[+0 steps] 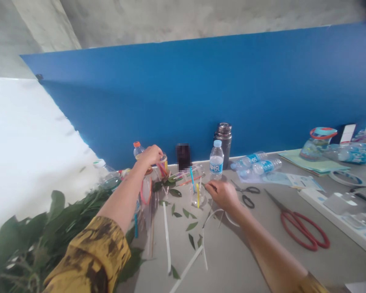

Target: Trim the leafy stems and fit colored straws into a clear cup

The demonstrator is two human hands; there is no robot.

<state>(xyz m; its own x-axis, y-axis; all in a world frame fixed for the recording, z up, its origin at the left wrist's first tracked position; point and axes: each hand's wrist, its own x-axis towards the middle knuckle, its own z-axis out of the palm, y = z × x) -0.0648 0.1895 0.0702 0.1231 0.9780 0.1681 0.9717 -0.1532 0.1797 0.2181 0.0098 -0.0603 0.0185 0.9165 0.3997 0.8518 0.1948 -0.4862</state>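
Here we go, 2 bare hands at work over the bench. The left hand (151, 156) comes down over a clear plastic cup (162, 166) holding pink and yellow straws, its fingers curved across the top. They hide the rim, so firm hold or light touch, I cannot tell. The right hand (222, 195) is in a narrow pinch, thumb and fingers closed on what looks like a small dark leaf (208, 186), though it's too small to be sure. Just beside it stands a second clear cup (198, 196) with a yellow straw inside. Nice technique: a fingertip pinch is gentle on a thin leaf, and a hand placed over a light cup helps stop it tipping. Loose green leaves (192, 226) and white strips (167, 240) are scattered across the grey tabletop (238, 260), with leafy branches (24, 244) piled at the left. Black-handled scissors (247, 190) sit near the right hand, red-handled scissors (301, 232) further right, and a water bottle (216, 162) stands by a steel flask (223, 136).
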